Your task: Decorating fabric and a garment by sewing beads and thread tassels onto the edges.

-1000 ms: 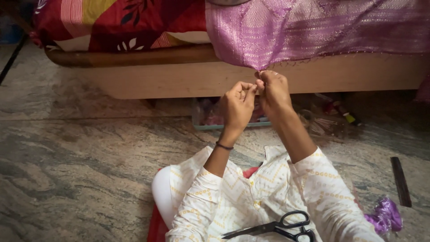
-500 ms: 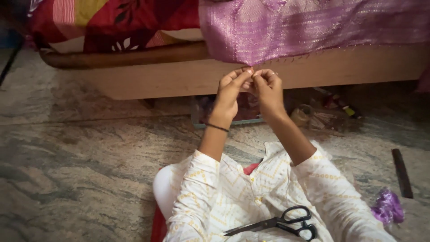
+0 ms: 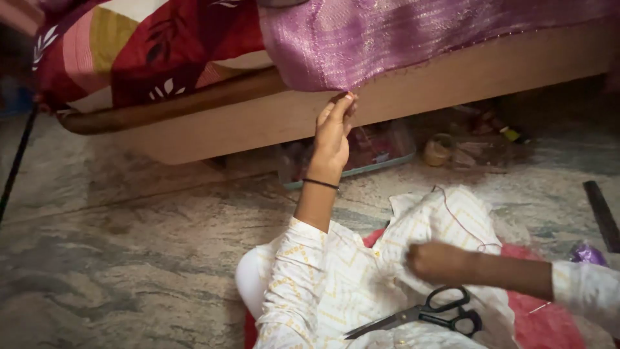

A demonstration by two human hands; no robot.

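Left hand: raised, fingertips pinched on the hem of the purple cloth hanging off the far bed. Right hand: closed in a loose fist (contents not discernible) near the lap, just above the black scissors.

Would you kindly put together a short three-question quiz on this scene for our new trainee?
1. True or false: the left hand pinches the hanging edge of the purple fabric.
2. Multiple choice: the black-handled scissors lie (A) on the stone floor, (B) on the person's lap, on the white patterned garment, (C) on the bed.
3. Fill in: the right hand is down over the lap, closed into a ____, with a thin red thread running by it.

Key: 1 true; 2 B; 3 fist.
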